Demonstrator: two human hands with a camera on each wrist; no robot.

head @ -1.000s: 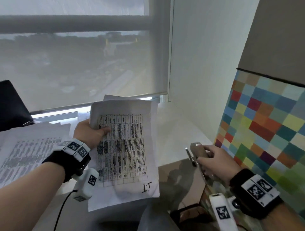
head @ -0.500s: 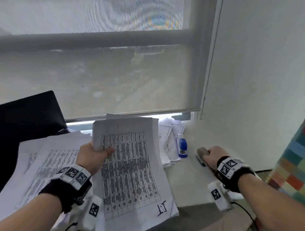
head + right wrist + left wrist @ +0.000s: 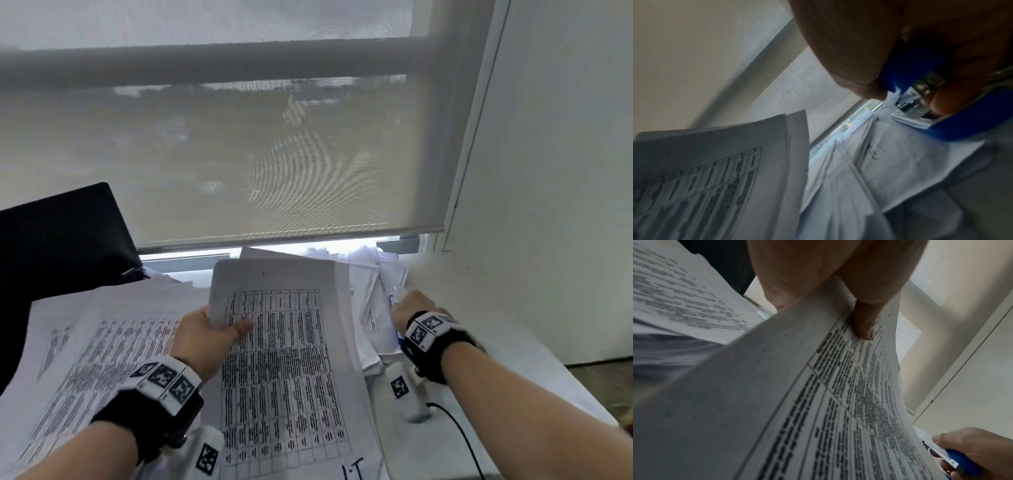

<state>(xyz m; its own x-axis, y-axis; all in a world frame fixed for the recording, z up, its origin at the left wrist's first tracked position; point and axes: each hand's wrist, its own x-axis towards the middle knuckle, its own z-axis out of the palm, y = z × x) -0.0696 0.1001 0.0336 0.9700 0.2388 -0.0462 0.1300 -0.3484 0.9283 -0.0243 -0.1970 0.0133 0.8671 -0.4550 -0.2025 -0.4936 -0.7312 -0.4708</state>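
My left hand pinches a few printed sheets at their left edge, thumb on top of the table print, and holds them tilted up over the desk. The left wrist view shows the thumb pressing on the sheets. To their right, my right hand grips a blue stapler, fingers curled round its body. Only slivers of the blue stapler show past the hand in the head view. It appears again at the lower right of the left wrist view, blue stapler in the right hand.
A wide stack of printed papers lies at the left, with a black panel behind it. Folded white papers are heaped by the window blind. A white wall bounds the white table on the right.
My right hand carried a grey metal tool from near the coloured wall to the table, then moved left onto the blue stapler. The left hand kept hold of the sheets.
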